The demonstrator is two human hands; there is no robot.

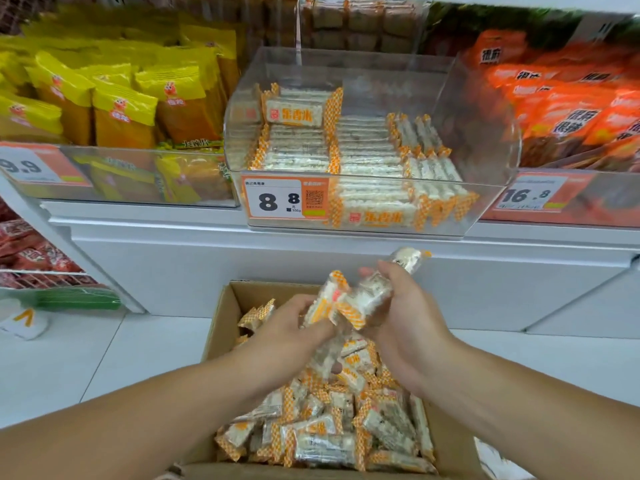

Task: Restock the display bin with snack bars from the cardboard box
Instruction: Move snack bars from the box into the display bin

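The left hand [294, 323] and right hand [398, 313] both hold a bunch of snack bars [349, 299] in curled fingers above the cardboard box [221, 313], which is still very full, while the display bin [485, 188] has room for more.

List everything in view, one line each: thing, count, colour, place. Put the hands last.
display bin: one, clear, centre of shelf, partly filled with snack bars
cardboard box: one, brown, on floor below, full of loose bars
snack bars: many, white with orange checked ends, in box and bin
held bars: a few, same colours, above the box
price tag: one, white and orange, bin front
yellow bags: many, shelf left
orange packs: many, shelf right
left hand: grips the held bars
right hand: grips the held bars
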